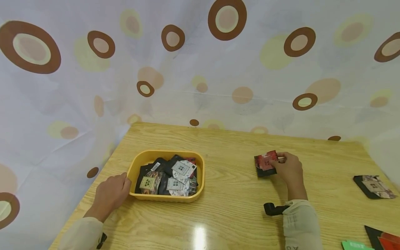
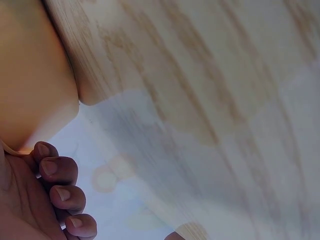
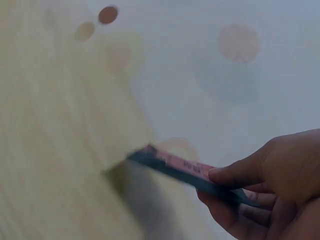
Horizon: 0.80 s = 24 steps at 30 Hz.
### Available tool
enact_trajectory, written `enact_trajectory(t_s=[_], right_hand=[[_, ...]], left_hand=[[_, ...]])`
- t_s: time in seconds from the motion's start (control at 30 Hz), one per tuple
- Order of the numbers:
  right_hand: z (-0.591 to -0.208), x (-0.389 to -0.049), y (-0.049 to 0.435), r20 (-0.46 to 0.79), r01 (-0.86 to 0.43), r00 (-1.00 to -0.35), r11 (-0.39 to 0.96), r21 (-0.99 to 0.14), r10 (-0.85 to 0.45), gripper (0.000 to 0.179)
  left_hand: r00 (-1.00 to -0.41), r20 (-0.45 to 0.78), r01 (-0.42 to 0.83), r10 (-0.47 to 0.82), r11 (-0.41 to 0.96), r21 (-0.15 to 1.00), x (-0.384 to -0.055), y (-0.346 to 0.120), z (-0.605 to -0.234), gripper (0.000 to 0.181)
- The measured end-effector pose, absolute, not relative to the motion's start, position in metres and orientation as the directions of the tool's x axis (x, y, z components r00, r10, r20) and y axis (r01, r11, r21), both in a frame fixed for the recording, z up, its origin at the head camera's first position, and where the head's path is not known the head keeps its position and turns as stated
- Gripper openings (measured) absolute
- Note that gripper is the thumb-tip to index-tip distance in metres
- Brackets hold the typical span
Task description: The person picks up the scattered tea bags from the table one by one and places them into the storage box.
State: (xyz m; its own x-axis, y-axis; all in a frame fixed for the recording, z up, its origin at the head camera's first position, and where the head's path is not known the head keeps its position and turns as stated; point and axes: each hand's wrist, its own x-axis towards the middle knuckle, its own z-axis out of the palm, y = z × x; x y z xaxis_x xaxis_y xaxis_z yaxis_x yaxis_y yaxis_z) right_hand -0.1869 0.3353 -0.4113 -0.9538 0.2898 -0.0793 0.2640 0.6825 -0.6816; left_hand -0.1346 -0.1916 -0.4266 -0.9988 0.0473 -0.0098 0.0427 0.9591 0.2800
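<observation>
My left hand (image 1: 113, 191) grips the left end of a yellow plastic basket (image 1: 165, 198) at its rim. In the left wrist view the fingers (image 2: 67, 197) curl beside the basket wall (image 2: 35, 75). Several black packets with printed labels lie jumbled inside, among them one with a white and green label (image 1: 183, 170). Over on the right, my right hand (image 1: 290, 171) pinches a black packet with a red label (image 1: 265, 161) by its right edge. The right wrist view shows this packet (image 3: 175, 167) tilted, thumb on top and fingers underneath, its far end raised above the wooden table.
Near the right edge of the table (image 1: 231, 215) lies a black packet with a pale floral label (image 1: 375, 186). A red and black packet (image 1: 389, 241) and a green item (image 1: 356, 246) sit at the lower right corner. A dotted sheet (image 1: 200, 62) hangs behind.
</observation>
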Motion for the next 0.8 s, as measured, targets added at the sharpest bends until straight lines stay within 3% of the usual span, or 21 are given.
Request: enact_trajectory(t_s=[0.17,0.37,0.6,0.8], right_hand=[[-0.379,-0.18,0.295,0.01,0.093,-0.984,0.555,-0.826,0.18,0.039],[-0.37,-0.171,0.217,0.12,-0.148,-0.988,0.412,-0.899,-0.093,0.016],[-0.384,-0.16,0.142,0.018,-0.128,-0.961,0.389,-0.912,-0.274,0.025],[-0.395,-0.159,0.11,-0.026,-0.12,-0.896,0.299,-0.947,-0.443,0.048]], left_hand=[[-0.999,-0.003,0.051,0.054,0.958,0.281,-0.133,-0.192,-0.427,0.035],[-0.998,0.013,0.065,0.063,0.954,0.294,-0.136,-0.191,-0.426,0.034],[-0.999,-0.009,0.048,0.053,0.956,0.29,-0.138,-0.192,-0.426,0.033],[-0.999,-0.01,0.044,0.049,0.957,0.287,-0.137,-0.194,-0.428,0.034]])
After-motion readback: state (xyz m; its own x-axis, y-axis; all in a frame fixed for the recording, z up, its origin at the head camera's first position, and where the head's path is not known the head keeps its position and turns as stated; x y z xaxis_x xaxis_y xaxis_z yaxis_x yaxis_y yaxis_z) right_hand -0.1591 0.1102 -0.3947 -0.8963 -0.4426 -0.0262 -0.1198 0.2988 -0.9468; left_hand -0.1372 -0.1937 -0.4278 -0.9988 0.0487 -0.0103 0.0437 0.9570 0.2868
